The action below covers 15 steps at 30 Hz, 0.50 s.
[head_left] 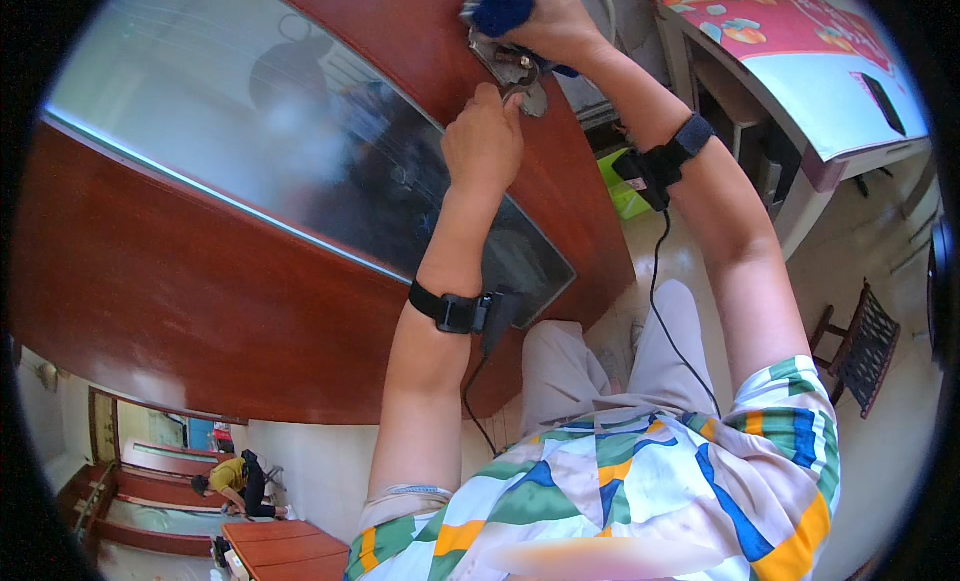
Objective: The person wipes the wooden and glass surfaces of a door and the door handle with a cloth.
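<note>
A blue bunched cloth or similar soft thing is in my right hand, at the top of the view. Just below it, a worn metal device with a curved part and a rounded plate lies over the reddish-brown wooden surface; its exact kind cannot be told. The fingers of my left hand are closed on its curved metal part. A long glass pane is set in the wood, left of both hands. Black straps with cabled boxes are around both my forearms.
At the upper right stands a table with a fruit-patterned cover and a dark phone-like thing. A bright green container is below my right forearm. A dark woven stool stands at right. Another person bends over at the lower left.
</note>
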Each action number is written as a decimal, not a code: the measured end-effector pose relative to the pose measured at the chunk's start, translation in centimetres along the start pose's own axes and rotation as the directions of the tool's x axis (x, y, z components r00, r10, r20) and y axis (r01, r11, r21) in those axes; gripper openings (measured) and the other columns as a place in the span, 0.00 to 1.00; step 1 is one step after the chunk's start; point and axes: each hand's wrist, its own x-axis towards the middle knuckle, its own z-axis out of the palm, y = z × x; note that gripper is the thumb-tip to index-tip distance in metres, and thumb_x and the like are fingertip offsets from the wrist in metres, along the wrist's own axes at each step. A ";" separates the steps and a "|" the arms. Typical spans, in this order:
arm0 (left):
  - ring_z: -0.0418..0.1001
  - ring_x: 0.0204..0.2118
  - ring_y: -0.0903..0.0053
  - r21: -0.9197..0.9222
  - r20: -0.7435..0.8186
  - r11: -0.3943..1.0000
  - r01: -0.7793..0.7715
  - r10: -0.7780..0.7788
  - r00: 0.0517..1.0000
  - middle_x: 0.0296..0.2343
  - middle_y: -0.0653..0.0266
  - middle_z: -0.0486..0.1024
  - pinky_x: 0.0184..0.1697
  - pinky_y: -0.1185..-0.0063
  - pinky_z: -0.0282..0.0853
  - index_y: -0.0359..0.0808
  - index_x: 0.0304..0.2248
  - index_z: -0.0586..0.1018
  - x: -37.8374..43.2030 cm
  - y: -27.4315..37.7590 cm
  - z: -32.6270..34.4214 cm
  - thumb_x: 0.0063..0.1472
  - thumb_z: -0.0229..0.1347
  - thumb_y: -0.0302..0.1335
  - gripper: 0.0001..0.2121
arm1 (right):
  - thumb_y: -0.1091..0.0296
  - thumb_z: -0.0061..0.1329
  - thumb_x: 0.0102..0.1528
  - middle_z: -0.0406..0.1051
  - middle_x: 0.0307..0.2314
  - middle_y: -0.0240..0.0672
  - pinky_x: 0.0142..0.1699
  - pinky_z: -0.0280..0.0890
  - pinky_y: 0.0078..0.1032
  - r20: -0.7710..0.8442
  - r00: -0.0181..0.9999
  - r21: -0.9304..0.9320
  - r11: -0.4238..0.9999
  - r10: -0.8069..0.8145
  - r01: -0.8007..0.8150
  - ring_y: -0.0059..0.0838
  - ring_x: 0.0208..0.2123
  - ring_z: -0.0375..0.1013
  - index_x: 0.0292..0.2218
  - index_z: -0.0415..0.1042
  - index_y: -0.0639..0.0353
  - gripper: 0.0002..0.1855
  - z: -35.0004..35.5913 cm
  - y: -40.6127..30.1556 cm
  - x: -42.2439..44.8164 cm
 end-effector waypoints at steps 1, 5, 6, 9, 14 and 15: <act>0.76 0.33 0.48 -0.009 0.009 1.000 0.008 -0.008 1.000 0.30 0.47 0.76 0.36 0.57 0.69 0.34 0.35 0.69 0.0 0.3 0.1 0.66 0.48 0.38 0.14 | 0.56 0.64 0.44 0.76 0.36 0.42 0.45 0.69 0.31 0.003 1.000 0.000 1.000 0.001 -0.001 0.37 0.39 0.76 0.43 0.74 0.54 0.26 0.4 -0.2 0.4; 0.76 0.34 0.49 -0.026 0.035 0.999 0.022 -0.021 0.999 0.30 0.48 0.76 0.36 0.58 0.70 0.33 0.34 0.69 -0.1 0.8 0.3 0.65 0.48 0.39 0.14 | 0.59 0.65 0.42 0.76 0.31 0.41 0.42 0.70 0.29 -0.036 0.998 0.010 0.998 -0.054 0.055 0.34 0.36 0.77 0.41 0.74 0.56 0.24 0.5 0.4 0.9; 0.76 0.34 0.49 -0.026 0.037 0.999 0.024 -0.023 0.999 0.30 0.48 0.76 0.36 0.58 0.70 0.33 0.34 0.69 -0.1 0.8 0.3 0.65 0.48 0.39 0.14 | 0.60 0.66 0.42 0.76 0.31 0.39 0.41 0.69 0.27 0.016 1.000 0.083 0.996 0.009 -0.010 0.31 0.35 0.76 0.39 0.74 0.57 0.23 0.6 1.7 1.6; 0.76 0.33 0.49 -0.016 0.006 1.000 0.014 -0.014 1.000 0.30 0.48 0.77 0.36 0.58 0.70 0.33 0.34 0.69 0.3 1.1 0.3 0.65 0.49 0.38 0.14 | 0.64 0.64 0.43 0.77 0.30 0.34 0.39 0.68 0.24 0.009 0.976 0.167 0.962 0.216 -0.215 0.23 0.32 0.74 0.36 0.76 0.58 0.17 0.8 4.2 2.0; 0.76 0.33 0.49 -0.001 0.022 0.999 0.035 -0.035 0.999 0.30 0.48 0.77 0.36 0.58 0.70 0.34 0.34 0.69 0.1 0.8 0.2 0.64 0.50 0.38 0.14 | 0.64 0.63 0.41 0.76 0.30 0.40 0.44 0.68 0.30 0.041 0.988 0.076 0.986 -0.152 0.148 0.37 0.36 0.76 0.36 0.75 0.58 0.19 -0.3 1.1 0.6; 0.76 0.33 0.49 -0.002 0.024 0.999 0.038 -0.038 0.999 0.30 0.48 0.77 0.36 0.58 0.70 0.34 0.34 0.69 0.1 0.8 0.3 0.64 0.50 0.38 0.14 | 0.64 0.63 0.41 0.76 0.30 0.40 0.44 0.68 0.30 0.044 0.988 0.075 0.986 -0.150 0.146 0.37 0.36 0.76 0.36 0.75 0.58 0.19 0.4 1.2 0.7</act>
